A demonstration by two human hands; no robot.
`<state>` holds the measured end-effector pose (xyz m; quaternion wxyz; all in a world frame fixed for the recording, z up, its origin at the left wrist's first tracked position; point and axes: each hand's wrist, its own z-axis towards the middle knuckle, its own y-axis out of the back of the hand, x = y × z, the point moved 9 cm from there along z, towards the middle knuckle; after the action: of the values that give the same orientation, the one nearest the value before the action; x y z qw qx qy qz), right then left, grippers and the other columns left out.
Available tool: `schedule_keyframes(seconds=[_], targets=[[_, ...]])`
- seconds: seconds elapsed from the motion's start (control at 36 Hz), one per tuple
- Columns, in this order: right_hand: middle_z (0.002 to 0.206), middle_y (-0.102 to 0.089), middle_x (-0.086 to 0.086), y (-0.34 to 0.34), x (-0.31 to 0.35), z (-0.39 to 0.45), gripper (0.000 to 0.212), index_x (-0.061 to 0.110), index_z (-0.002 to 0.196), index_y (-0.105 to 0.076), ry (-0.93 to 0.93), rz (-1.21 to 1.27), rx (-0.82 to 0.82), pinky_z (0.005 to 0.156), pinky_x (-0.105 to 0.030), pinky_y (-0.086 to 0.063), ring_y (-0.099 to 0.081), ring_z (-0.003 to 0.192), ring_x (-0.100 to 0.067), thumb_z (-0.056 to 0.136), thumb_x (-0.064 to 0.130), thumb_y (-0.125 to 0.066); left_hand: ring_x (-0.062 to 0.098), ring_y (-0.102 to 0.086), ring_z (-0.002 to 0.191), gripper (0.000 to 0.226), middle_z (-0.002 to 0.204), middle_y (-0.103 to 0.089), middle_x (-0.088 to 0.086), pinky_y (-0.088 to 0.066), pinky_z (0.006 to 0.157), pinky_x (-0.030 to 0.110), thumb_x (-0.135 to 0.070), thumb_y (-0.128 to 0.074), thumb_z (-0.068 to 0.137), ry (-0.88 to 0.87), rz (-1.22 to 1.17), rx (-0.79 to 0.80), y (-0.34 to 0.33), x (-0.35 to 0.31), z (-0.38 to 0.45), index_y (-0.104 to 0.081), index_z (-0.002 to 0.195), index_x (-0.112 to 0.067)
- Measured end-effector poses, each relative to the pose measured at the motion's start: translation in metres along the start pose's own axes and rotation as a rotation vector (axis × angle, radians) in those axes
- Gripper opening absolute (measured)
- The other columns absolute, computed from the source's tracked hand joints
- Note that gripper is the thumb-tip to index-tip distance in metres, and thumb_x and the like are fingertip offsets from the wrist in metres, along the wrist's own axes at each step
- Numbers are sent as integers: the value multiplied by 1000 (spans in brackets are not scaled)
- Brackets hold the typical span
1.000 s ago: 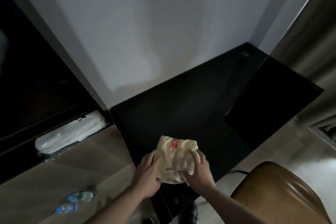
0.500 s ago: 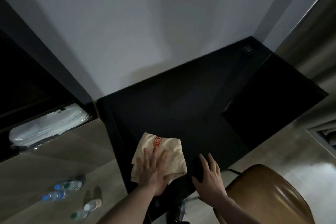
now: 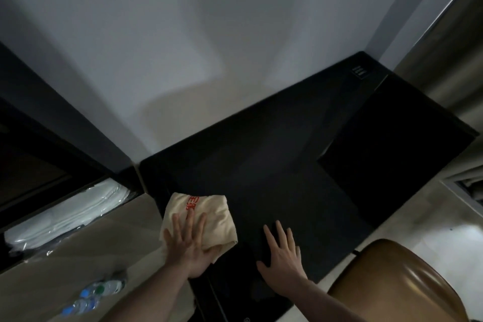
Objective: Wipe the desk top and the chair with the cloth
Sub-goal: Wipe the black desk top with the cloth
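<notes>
A: Which step is the person on?

B: Wiping the tabletop (image 3: 274,165). The left hand (image 3: 189,246) lies spread flat on the folded cloth (image 3: 209,217) at its 8 o'clock corner; the right hand (image 3: 283,256) rests spread and empty at 6.

A: Next?

B: Probably sweeping toward 2 o'clock; the chair (image 3: 407,285) at 4 looks untouched.

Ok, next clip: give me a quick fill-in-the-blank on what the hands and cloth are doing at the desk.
1. The cream cloth lies under the ____ hand.
2. The right hand rests flat on the black ____ with nothing in it.
3. The print on the cloth is ____ in colour.
4. The brown ____ stands at the lower right, untouched.

Missing words: left; desk top; red; chair
</notes>
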<state>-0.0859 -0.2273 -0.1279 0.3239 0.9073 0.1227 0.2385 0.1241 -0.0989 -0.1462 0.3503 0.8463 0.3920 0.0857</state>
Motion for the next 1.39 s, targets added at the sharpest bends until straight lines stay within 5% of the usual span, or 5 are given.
schedule_keyframes(seconds=[0.47,0.97,1.14,1.28,1.39], targets=[[169,22,5,5,6,17,91,36,163,5,-189,67,-33,127,-48,-14,14,157,-31,96,49,-56,47,46,136,129,144,58,7,14,114,72,-106,1,43,39,45,107,75,15,67,47,136,-29],[170,16,2,57,-58,19,89,32,164,-4,-96,144,-22,128,-45,-12,12,157,-29,95,44,-59,43,39,143,92,159,43,3,13,118,66,-77,-27,90,46,-158,61,40,-72,38,24,155,-37],[170,14,1,89,-110,20,89,32,164,-4,-101,102,-12,128,-45,-14,10,157,-30,95,43,-60,39,19,152,82,167,22,1,0,122,61,-71,-35,95,-5,-342,70,44,-169,37,5,160,-42],[170,15,0,115,-121,18,91,32,164,-3,-115,52,-7,127,-47,-18,9,157,-31,96,40,-62,29,-37,139,111,159,-27,6,-30,116,50,-88,-49,69,127,-661,139,56,-169,37,-14,159,-34],[170,17,-1,117,-88,21,93,31,164,-1,-69,40,-18,126,-50,-19,10,157,-33,95,38,-63,15,-49,121,55,141,-48,-5,-39,108,40,-54,-42,100,-66,-846,26,83,-161,15,-40,149,-30]])
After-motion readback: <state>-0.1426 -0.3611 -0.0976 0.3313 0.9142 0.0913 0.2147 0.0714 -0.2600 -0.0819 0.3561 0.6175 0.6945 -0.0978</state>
